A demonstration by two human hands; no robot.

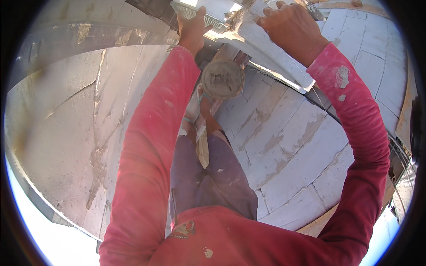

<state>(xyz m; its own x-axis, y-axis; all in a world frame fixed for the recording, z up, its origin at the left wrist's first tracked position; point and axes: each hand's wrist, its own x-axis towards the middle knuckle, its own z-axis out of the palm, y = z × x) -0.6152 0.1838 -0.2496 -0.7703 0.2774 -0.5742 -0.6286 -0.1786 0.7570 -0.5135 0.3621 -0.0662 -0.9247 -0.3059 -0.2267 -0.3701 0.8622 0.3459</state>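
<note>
My left hand (pixel 192 32) is raised at the top of the view, its fingers spread apart. It is against or just beside a pale piece with a ridged face (pixel 213 23); whether it touches is unclear. Up to the right, my right hand (pixel 293 30) is bent at the wrist with its fingers curled over the upper part of a whitish block or slab (pixel 262 49). What those fingers close on, if anything, is hidden. A lump of rough mortar-like material (pixel 237 18) shows between the hands. Below them stands a round bucket (pixel 223 80) with grey, dried-looking contents.
Pale block walls with smeared joints rise on the left (pixel 66 119) and right (pixel 288 146). My legs (pixel 208 173) stand in the narrow space between, feet near the bucket. A thin string (pixel 316 91) hangs beside the right wall. Bright daylight shows at the lower corners.
</note>
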